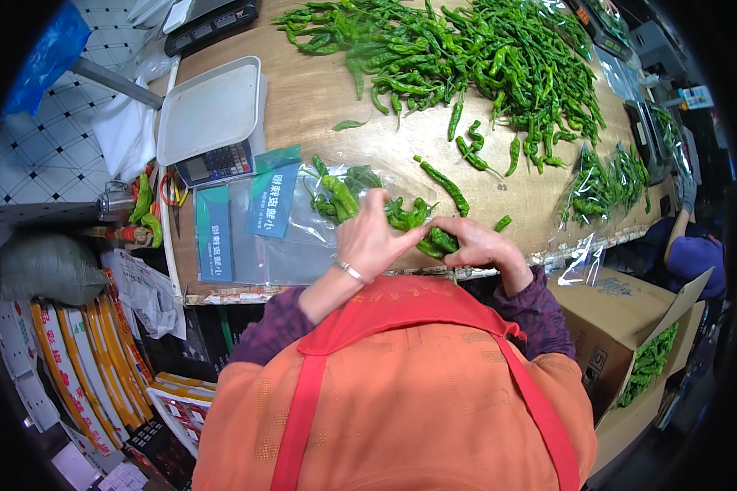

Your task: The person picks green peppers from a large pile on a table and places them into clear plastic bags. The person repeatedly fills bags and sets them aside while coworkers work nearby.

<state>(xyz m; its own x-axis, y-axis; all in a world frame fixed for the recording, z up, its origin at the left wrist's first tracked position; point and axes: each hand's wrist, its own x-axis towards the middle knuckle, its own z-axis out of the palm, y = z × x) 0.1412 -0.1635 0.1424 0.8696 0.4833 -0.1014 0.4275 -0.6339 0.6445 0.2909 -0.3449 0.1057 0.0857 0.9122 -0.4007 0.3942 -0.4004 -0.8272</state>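
My left hand [368,239], with a bracelet at the wrist, is over green peppers [343,195] lying at the mouth of a clear plastic bag [310,248]. Its thumb reaches toward my right hand; the other fingertips are partly hidden, so its grip is unclear. My right hand [482,245] is closed around a few wrinkled green peppers [439,242] near the table's front edge. More peppers [410,213] lie between the two hands. Just beyond them a single long pepper [445,185] rests on the wooden table [307,104].
A big pile of green peppers [467,55] covers the far table. At left stand a digital scale [212,116] and red-handled scissors [171,189]. Filled clear bags [592,190] lie at right, above an open cardboard box [608,307]. Another person's arm [682,227] shows far right.
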